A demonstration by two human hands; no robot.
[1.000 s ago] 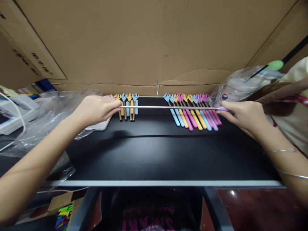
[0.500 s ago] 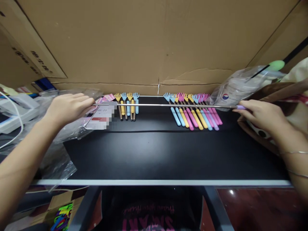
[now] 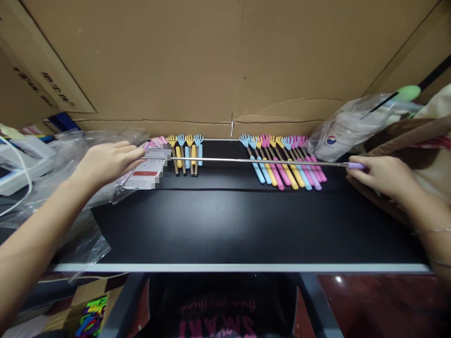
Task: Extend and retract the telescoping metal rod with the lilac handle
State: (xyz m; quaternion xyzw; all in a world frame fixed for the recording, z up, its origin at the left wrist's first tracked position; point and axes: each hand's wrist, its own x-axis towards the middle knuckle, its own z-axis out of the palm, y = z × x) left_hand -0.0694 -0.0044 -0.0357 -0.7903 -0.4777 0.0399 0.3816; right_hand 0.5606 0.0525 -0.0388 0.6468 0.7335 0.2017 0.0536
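Note:
Stretched across the table is a telescopic back scratcher [image 3: 225, 160], its thin metal rod drawn out long. My right hand [image 3: 380, 174] is closed around its purple grip. At the far end my left hand [image 3: 107, 162] is closed on the rod, and the scratcher's head is hidden there. Behind the rod on the right lies a row of back scratchers [image 3: 282, 164] with blue, yellow, pink and purple grips. Several shorter pieces with yellow and blue claw heads [image 3: 185, 141] and separate coloured grips [image 3: 187, 157] lie left of centre.
A phone [image 3: 144, 173] lies near my left hand on clear plastic bags [image 3: 102, 188]. Bagged cups [image 3: 338, 136] stand back right, beside a brown-trimmed bag [image 3: 398, 136]. A cardboard wall [image 3: 225, 61] closes off the back. Below left sits a box of colourful items [image 3: 91, 314].
The rod has moved slightly down in view, and its right end now sits a little lower. Both hands have shifted slightly while keeping their hold.

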